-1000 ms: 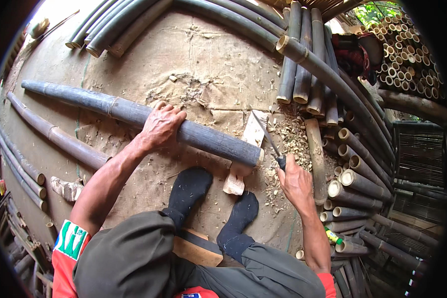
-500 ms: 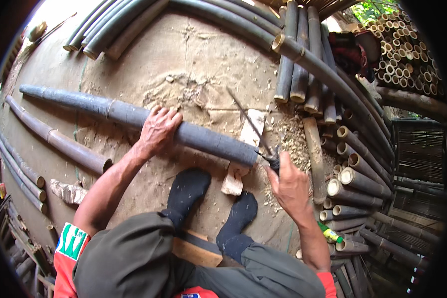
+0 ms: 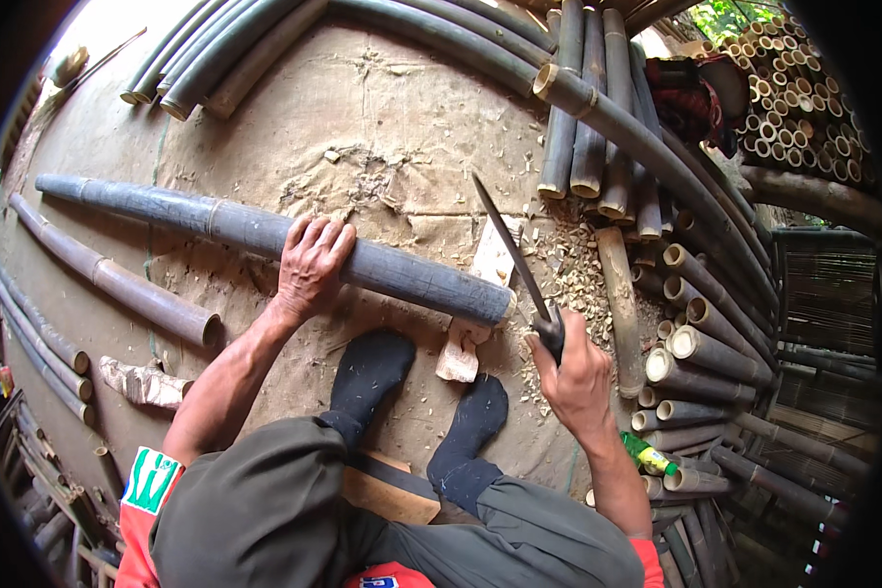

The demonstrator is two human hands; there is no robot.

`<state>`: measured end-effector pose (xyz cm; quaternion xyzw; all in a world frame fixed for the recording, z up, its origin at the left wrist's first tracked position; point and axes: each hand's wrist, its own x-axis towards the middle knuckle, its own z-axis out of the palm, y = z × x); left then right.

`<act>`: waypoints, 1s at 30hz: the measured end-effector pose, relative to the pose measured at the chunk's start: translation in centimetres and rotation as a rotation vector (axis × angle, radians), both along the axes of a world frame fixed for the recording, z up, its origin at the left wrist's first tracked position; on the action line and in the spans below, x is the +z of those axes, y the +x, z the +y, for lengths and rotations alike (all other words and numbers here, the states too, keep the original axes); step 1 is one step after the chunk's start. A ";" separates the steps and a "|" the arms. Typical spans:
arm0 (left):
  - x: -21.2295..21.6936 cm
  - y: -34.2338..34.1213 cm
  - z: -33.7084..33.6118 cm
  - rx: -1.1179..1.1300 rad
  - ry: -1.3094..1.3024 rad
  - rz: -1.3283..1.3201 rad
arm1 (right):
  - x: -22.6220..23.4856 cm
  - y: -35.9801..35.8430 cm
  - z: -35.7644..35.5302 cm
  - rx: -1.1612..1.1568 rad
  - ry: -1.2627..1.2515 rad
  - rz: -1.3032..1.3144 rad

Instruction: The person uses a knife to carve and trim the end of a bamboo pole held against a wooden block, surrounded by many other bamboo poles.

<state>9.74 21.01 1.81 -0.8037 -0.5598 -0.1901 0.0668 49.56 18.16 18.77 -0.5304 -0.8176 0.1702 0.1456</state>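
A thick dark bamboo pole [image 3: 412,280] lies slantwise before me, its right end resting across a pale wooden block [image 3: 494,257]. Over its middle curl the fingers of my left hand [image 3: 314,263], gripping it from above. My right hand [image 3: 572,377], just right of the pole's cut end, is closed round the black handle of a long knife [image 3: 512,241]. The narrow dark blade points up and away from me, apart from the pole. My palm and fingers hide part of the handle.
Wood chips [image 3: 580,269] litter the ground right of the block. Bamboo poles [image 3: 701,353] are stacked along the right, with more poles [image 3: 240,49] at the back. Another pole [image 3: 118,274] lies at left, near a wood chunk [image 3: 142,380]. A green bottle [image 3: 647,454] sits by my right forearm.
The knife has swung away from the pole's cut end, and its blade now shows broadside. My right hand has shifted slightly right and down. My left hand stays on the pole.
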 end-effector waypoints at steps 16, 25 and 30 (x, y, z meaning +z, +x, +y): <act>4.7 -1.6 5.1 -0.134 -0.710 0.136 | -7.2 3.3 -0.7 -0.078 -0.172 -0.237; 2.8 -2.2 4.1 -0.112 -0.636 0.040 | -0.5 -0.6 0.5 0.126 0.133 0.036; 3.5 -1.6 4.8 -0.158 -0.657 0.029 | -7.7 4.9 1.2 -0.106 -0.330 -0.514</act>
